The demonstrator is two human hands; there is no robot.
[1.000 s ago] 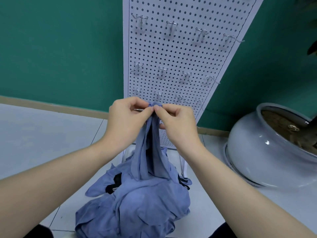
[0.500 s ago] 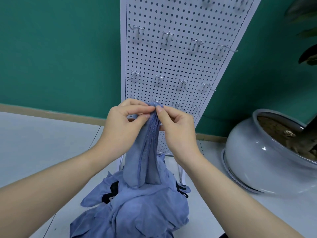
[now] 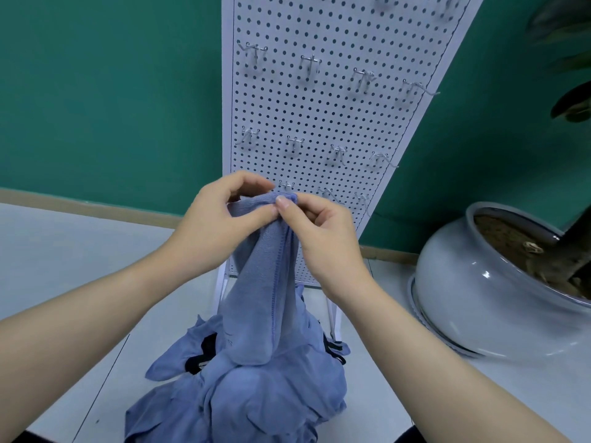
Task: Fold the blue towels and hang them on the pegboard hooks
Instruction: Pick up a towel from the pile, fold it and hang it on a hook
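Note:
A blue towel hangs folded lengthwise from both my hands, in front of the white pegboard. My left hand grips its top left corner, fingers curled over the cloth. My right hand pinches the top edge between thumb and forefinger, right beside the left. The towel's top sits just below the lowest row of metal hooks. Its lower end drapes onto a pile of blue towels on the floor.
More rows of bare hooks stud the pegboard, which stands on thin white legs against a green wall. A large grey ceramic planter with soil sits to the right. Pale floor tiles spread to the left.
Both hands have lifted the towel slightly and spread its top edge. The left hand's fingers have shifted over the corner; the view has tilted down a little.

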